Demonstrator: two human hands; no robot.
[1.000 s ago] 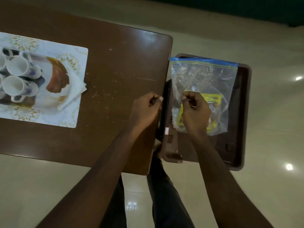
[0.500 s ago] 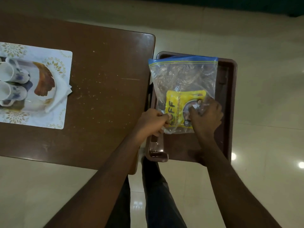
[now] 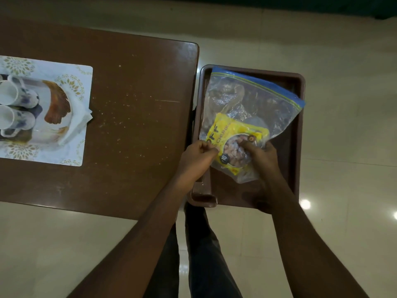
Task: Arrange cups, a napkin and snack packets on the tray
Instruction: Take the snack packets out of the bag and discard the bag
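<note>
A clear zip bag (image 3: 253, 104) with a blue seal lies tilted on a dark brown tray (image 3: 297, 134) beside the table's right edge. Inside it shows a yellow snack packet (image 3: 234, 134). My left hand (image 3: 196, 157) pinches the bag's lower left edge. My right hand (image 3: 261, 157) grips the bag's bottom over the packet. Far left on the table, white cups with blue flowers (image 3: 15, 110) lie on a patterned serving tray (image 3: 55, 104), with a white napkin (image 3: 80, 119) at its right edge.
The brown wooden table (image 3: 133, 117) carries a white placemat with gold flowers (image 3: 71, 151) under the serving tray. Glossy cream floor tiles (image 3: 343, 82) surround everything. My dark trouser legs (image 3: 202, 250) show below the brown tray.
The bag has swung clockwise, its blue seal now slanting to the upper right. Both hands have closed in on the bag's lower end. The view shifted so the table sits further right.
</note>
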